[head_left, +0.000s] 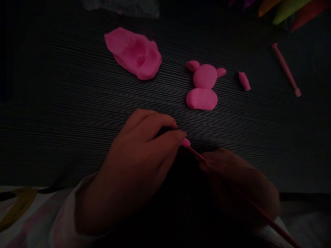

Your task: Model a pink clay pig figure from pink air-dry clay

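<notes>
My left hand rests on the dark table with fingers curled, its fingertips pinching a tiny pink clay bit. My right hand grips a thin pink modelling stick, whose tip touches that clay bit. Beyond the hands lies a flat pink clay figure: a round head with two small ears above an oval body. A large lump of pink clay lies farther back to the left.
A small pink clay roll lies right of the figure. A second pink tool lies at the right. Coloured sticks show at the top right corner, a crumpled plastic wrap at the top. The scene is very dark.
</notes>
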### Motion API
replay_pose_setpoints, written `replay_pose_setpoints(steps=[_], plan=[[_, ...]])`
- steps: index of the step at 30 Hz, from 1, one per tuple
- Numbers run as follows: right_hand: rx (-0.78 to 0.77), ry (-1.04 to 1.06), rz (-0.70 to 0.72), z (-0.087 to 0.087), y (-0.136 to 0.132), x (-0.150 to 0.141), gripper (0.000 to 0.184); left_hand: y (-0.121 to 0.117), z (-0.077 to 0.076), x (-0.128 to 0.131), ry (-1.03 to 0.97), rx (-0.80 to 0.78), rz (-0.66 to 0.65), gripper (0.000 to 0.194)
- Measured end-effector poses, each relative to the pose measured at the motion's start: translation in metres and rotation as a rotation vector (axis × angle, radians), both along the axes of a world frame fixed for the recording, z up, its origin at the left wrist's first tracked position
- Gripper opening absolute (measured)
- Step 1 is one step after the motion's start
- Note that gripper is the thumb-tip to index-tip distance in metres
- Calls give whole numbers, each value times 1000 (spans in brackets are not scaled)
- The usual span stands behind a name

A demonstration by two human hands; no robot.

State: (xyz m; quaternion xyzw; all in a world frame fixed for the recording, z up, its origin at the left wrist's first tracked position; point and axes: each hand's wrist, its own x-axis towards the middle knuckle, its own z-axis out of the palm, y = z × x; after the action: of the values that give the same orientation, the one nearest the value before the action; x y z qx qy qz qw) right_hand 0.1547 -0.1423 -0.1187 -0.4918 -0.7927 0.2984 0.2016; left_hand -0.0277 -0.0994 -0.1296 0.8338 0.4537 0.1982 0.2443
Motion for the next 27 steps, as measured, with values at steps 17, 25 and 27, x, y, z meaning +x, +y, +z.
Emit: replay_pose_setpoints(steps=[17,25,27], plan=[[-201,137,-39,0,-7,13,19,0,1,0,-8,5,-14,11],[-339,160,-97,1,-5,11,13,-1,-1,0,17,35,-13,12],[-319,148,-89,1,-5,11,13,-1,-2,1,23,24,-4,12]])
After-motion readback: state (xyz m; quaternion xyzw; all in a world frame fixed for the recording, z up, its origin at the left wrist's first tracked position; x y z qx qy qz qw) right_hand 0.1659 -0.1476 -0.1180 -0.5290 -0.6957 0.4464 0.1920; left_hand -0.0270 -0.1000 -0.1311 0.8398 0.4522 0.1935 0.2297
